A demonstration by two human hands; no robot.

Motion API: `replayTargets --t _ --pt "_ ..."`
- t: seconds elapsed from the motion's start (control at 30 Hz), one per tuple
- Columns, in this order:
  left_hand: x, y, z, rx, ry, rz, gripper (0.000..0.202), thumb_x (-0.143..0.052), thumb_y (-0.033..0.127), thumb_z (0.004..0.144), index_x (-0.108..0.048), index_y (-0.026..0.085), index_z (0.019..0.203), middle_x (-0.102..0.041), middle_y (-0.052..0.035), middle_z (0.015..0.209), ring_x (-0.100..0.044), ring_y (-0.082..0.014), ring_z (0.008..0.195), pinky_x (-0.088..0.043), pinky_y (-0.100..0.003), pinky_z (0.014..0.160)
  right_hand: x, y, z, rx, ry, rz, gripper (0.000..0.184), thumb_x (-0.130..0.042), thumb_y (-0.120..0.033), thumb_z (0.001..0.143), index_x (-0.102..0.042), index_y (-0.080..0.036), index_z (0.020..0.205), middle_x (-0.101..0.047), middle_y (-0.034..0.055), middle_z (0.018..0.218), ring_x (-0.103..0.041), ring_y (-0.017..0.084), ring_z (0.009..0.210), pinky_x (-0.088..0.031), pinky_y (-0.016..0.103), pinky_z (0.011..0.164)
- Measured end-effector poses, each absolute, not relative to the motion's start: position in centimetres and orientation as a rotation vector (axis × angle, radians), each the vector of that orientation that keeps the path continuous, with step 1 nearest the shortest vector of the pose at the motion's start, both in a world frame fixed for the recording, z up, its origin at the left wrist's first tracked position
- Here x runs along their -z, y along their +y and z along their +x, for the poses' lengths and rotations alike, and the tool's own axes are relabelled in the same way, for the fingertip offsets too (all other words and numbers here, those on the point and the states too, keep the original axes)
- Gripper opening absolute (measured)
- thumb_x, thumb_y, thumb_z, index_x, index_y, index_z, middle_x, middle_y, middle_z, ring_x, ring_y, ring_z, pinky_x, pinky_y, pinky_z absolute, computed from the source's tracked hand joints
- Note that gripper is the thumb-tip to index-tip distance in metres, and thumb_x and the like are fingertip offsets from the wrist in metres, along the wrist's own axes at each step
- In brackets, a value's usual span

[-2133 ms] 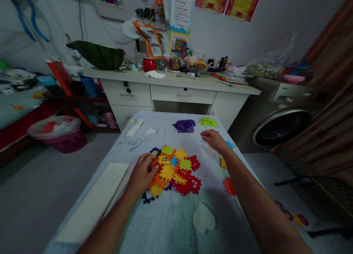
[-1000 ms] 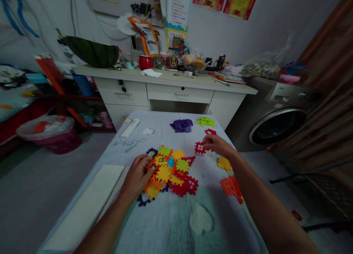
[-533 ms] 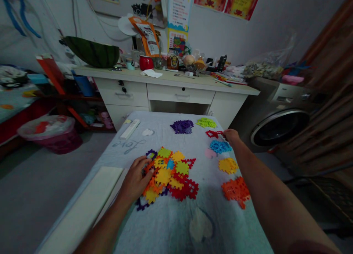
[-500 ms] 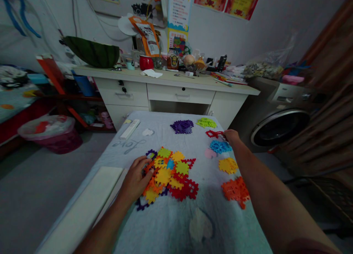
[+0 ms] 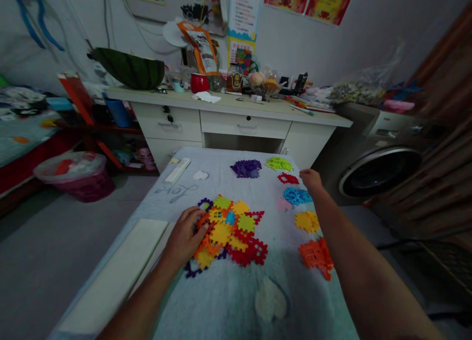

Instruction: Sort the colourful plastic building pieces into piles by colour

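A mixed heap of notched plastic building tiles (image 5: 221, 232) in yellow, orange, red, green, blue and purple lies on the cloth-covered table (image 5: 221, 300). Against its left edge rests my left hand (image 5: 186, 232), thumb and fingers apart around the nearest tiles. My right hand (image 5: 311, 178) is at the table's far right, fingers curled; whether anything is inside is hidden. Just left of it, apart from the fingers, lie red tiles (image 5: 288, 178). Single-colour piles line that side: lime green (image 5: 279, 164), blue (image 5: 297, 196), yellow (image 5: 307, 222) and orange (image 5: 316, 255). Purple tiles (image 5: 246, 169) lie near the far edge.
A white strip (image 5: 177, 170) lies at the table's far left, and a long white panel (image 5: 118, 276) runs along the left edge. Beyond stands a cluttered desk (image 5: 243, 111) with half a watermelon (image 5: 129, 68). A washing machine (image 5: 368, 158) is at right, a pink bin (image 5: 75, 175) at left.
My right hand has come away from the red tiles, which now lie flat on the cloth. The left hand stays at the mixed heap. The view has shifted slightly.
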State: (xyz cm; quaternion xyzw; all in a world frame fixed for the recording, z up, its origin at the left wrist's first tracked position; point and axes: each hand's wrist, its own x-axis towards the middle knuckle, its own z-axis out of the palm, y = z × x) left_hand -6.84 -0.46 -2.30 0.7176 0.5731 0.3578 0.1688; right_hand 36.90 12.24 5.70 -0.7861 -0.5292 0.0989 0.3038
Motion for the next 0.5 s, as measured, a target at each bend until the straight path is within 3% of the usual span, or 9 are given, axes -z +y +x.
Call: replayTargets --t 0.13,0.27,0.33,0.5 --pt "1.8 -0.6 -6.5 -1.039 1.613 2.026 0.033 -0.055 0.038 0.081 -0.063 0.021 0.107 -0.055 -0.0085 0.124 -0.055 -0.0252 0.117 -0.043 -0.043 0.105 -6.9 10.8 31.9 -0.417 -1.497 -1.817 0.020 -0.055 -0.026 0.077 -0.066 -0.015 0.089 -0.066 0.0041 0.076 -0.058 0.014 0.066 -0.044 0.023 0.059" --pt "1.3 -0.8 -6.3 -1.034 1.602 2.013 0.032 -0.055 0.037 0.080 -0.063 0.021 0.108 -0.055 -0.0082 0.123 -0.054 -0.0250 0.117 -0.042 -0.042 0.105 -8.0 7.0 25.6 -0.821 -2.099 -1.453 0.014 -0.059 -0.027 0.077 -0.063 -0.017 0.086 -0.064 0.0002 0.076 -0.056 0.013 0.070 -0.042 0.023 0.063" --pt "1.3 -0.9 -6.3 -1.028 1.605 1.999 0.033 -0.055 0.037 0.080 -0.063 0.021 0.108 -0.054 -0.0085 0.124 -0.053 -0.0252 0.118 -0.041 -0.042 0.106 -8.1 5.1 23.3 -0.873 -2.326 -1.436 0.010 -0.063 -0.026 0.075 -0.061 -0.017 0.079 -0.061 -0.0009 0.074 -0.052 0.012 0.067 -0.038 0.022 0.061" --pt "1.5 -0.9 -6.4 -1.042 1.602 1.994 0.033 -0.055 0.038 0.081 -0.063 0.021 0.107 -0.054 -0.0087 0.124 -0.053 -0.0255 0.118 -0.041 -0.043 0.106 -7.6 2.8 20.9 -0.718 -2.639 -1.481 0.037 -0.078 -0.029 0.062 -0.057 -0.018 0.091 -0.058 0.0024 0.090 -0.049 0.014 0.075 -0.034 0.023 0.063"
